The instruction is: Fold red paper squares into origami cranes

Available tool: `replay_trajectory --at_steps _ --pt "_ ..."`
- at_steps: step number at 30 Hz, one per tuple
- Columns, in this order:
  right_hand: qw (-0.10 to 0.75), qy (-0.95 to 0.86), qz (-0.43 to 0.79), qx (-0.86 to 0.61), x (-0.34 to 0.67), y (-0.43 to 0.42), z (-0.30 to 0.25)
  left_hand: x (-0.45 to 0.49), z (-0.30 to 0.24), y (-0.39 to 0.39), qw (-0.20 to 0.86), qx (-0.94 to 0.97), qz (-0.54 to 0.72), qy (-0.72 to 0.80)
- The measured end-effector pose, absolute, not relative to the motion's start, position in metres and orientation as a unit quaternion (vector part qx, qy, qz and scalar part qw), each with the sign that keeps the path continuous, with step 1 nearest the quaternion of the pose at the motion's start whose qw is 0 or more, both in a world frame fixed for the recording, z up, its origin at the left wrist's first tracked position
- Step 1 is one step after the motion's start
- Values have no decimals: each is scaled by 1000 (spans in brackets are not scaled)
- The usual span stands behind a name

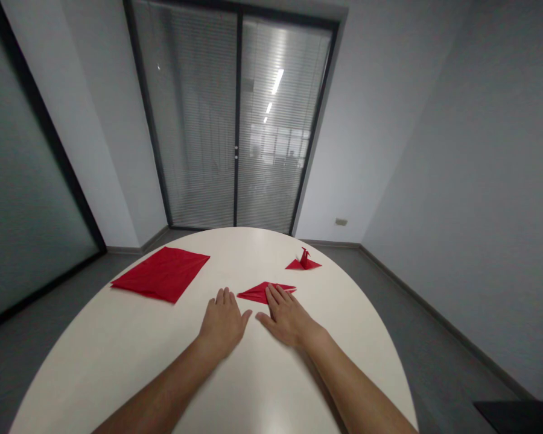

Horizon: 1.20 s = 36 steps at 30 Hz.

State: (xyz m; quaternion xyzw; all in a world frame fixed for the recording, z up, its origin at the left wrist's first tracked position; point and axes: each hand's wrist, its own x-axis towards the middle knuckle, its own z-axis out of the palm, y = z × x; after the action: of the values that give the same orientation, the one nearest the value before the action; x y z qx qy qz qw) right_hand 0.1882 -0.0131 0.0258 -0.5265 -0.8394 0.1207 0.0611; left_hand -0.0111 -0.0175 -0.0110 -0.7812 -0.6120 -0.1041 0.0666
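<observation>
A flat, partly folded piece of red paper (259, 292) lies near the middle of a round white table (117, 349). My right hand (286, 314) lies flat and open, its fingertips resting on the right part of that paper. My left hand (222, 321) lies flat and open on the bare tabletop just left of it, fingers pointing towards the paper's left tip without touching it. Neither hand holds anything.
A stack of red paper sheets (161, 273) lies at the table's far left. A small folded red paper crane (303, 260) stands at the far right. Beyond the table are glass doors with blinds (235, 120), grey walls and grey floor.
</observation>
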Motion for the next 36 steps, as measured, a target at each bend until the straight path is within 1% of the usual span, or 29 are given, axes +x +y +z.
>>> replay_trajectory --at_steps 2,4,6,9,11,15,19,21,24,26,28,30,33,36 --pt "61 -838 131 -526 188 -13 26 -5 -9 -20 87 -768 -133 -620" --pt "61 -838 134 -525 188 -13 27 2 -6 -21 91 -795 -166 -576" --pt "51 -841 134 -522 188 -13 28 8 -5 -20 61 -834 -176 -519" --pt "27 -844 130 -519 188 -13 29 13 -9 -16 -11 -866 -147 -478" --pt "16 -844 131 -520 188 -13 28 14 -12 -15 -34 -866 -138 -480" --pt "13 -837 124 -533 188 -12 25 14 -17 -16 -14 -848 -146 -509" --pt "-2 -822 90 -563 187 -15 24 16 -12 -20 -11 -846 -126 -518" --pt "21 -821 51 -568 185 -16 25 17 -7 -22 -21 -844 -111 -525" --pt "80 -837 -7 -541 179 -16 27 18 0 -24 -31 -840 -93 -534" --pt "103 -851 -16 -514 175 -14 27 18 4 -26 -33 -840 -87 -535" --pt "102 -866 6 -490 173 -12 26 18 6 -26 -35 -841 -90 -533" --pt "80 -874 52 -477 174 -9 23 18 6 -27 -38 -840 -97 -532" --pt "42 -867 106 -485 178 -5 21 18 4 -26 -37 -838 -99 -535" --pt "26 -858 127 -498 183 -3 23 17 4 -26 -29 -838 -94 -537"
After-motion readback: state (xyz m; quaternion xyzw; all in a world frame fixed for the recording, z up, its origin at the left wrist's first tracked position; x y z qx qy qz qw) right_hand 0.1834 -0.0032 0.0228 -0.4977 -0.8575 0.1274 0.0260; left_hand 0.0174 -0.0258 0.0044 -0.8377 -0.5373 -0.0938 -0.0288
